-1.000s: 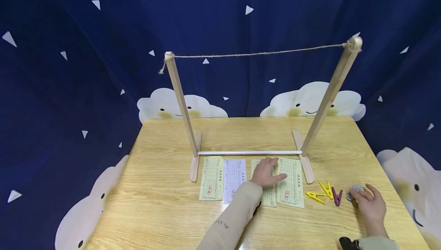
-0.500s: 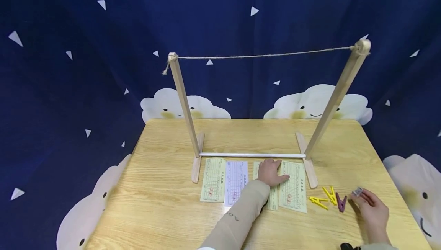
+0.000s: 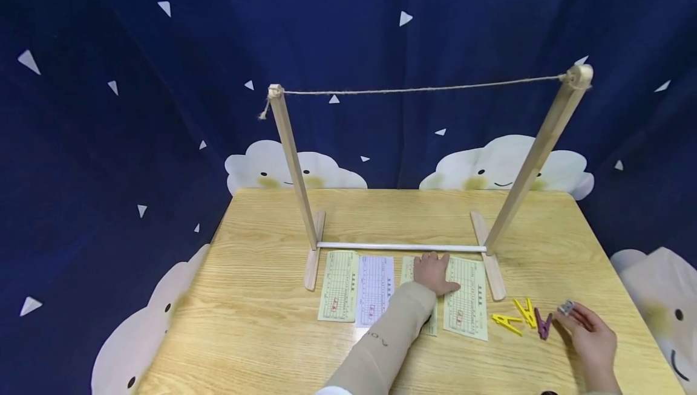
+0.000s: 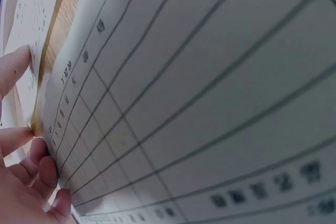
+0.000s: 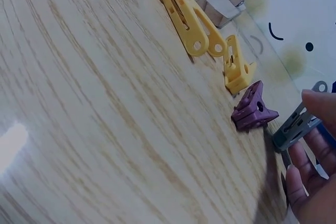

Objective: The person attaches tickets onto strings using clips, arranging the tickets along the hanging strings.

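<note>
My right hand (image 3: 593, 343) pinches a grey clothespin (image 5: 296, 127) between thumb and fingers, just above the table at the right. Beside it lie a purple clothespin (image 3: 543, 324) and two yellow clothespins (image 3: 507, 323). My left hand (image 3: 432, 274) rests at the upper part of a pale green printed slip (image 3: 430, 322), partly hiding it. Its thumb points out toward the rightmost green slip (image 3: 466, 301). In the left wrist view, the left fingertips (image 4: 47, 171) are at the far edge of the slip (image 4: 157, 103), loosely bent.
A wooden stand (image 3: 528, 171) with a string (image 3: 414, 90) between its posts stands behind the slips. Its white crossbar (image 3: 400, 246) lies low near the table. Left of my hand are a lilac slip (image 3: 376, 289) and another green slip (image 3: 339, 286).
My right hand has picked the grey clothespin up off the table and turned it upward. The left hand stays at the third slip, its fingers drawn in closer together. The head view has shifted slightly.
</note>
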Available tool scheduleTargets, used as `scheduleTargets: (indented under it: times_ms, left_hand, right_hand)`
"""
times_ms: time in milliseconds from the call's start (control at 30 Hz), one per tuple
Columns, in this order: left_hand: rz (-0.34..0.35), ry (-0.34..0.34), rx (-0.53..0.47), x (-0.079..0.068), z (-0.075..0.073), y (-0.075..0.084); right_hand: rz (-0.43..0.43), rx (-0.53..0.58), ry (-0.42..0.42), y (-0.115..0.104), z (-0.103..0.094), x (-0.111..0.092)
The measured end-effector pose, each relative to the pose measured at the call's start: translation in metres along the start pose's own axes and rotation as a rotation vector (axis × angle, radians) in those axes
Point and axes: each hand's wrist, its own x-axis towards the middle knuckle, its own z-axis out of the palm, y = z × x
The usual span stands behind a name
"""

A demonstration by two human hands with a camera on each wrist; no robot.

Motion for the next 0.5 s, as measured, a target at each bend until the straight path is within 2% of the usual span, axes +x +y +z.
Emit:
scheduleTargets:
  times_ms: [300, 433, 500]
  left_hand:
    - [0.006, 0.055, -0.052, 0.0011, 0.0003, 0.0001]
    - [0.022, 0.109, -0.125, 0.0014, -0.0006, 0.0002]
    - [0.026, 0.136, -0.200, 0.0003, -0.0012, -0.0005]
  right_hand:
    - [0.014, -0.005, 0.007, -0.0045, 0.0006, -0.0053]
    - [0.002, -0.018, -0.003, -0.0072, -0.0011, -0.0049]
    - [-0.003, -0.028, -0.011, -0.0092, -0.0018, -0.0053]
